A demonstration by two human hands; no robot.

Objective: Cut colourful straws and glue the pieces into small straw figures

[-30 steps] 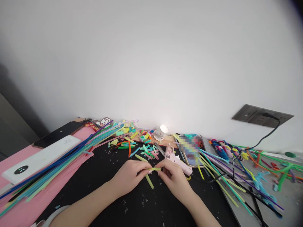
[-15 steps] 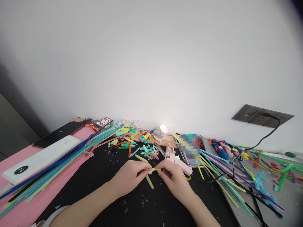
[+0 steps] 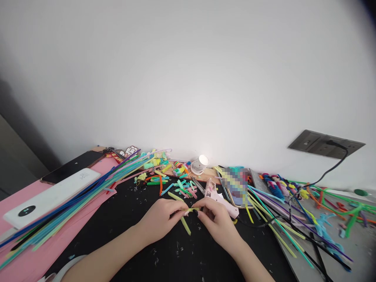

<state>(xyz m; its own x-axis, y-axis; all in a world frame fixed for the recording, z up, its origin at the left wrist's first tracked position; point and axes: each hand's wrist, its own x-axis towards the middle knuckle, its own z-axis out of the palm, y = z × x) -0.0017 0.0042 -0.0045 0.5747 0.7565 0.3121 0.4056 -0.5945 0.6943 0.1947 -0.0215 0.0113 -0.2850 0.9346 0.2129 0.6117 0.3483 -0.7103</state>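
Note:
Between my two hands is a short yellow pipe cleaner (image 3: 192, 210), pinched at both ends. My left hand (image 3: 160, 220) has its thumb and forefinger closed on the left end. On the right end, my right hand (image 3: 216, 219) is closed with thumb and fingertips; its curled fingers are partly hidden. A longer pale yellow-green pipe cleaner (image 3: 185, 226) lies slantwise on the black mat (image 3: 164, 258) under the left fingertips. Just beyond my right hand rests a pink glue gun (image 3: 225, 203). Cut pipe-cleaner pieces (image 3: 183, 188) in green, blue and pink lie ahead of my hands.
A paper cup (image 3: 200, 164) stands by the wall. Long pipe cleaners (image 3: 88, 199) cross the pink sheet at left, near a white power bank (image 3: 53, 197) and a black phone (image 3: 73, 166). More pipe cleaners (image 3: 279, 223) spread at right, where a cable (image 3: 326, 172) runs to the wall socket (image 3: 326, 144).
My right thumb and fingertips have shifted very slightly on the short yellow pipe cleaner. Everything else stays in place.

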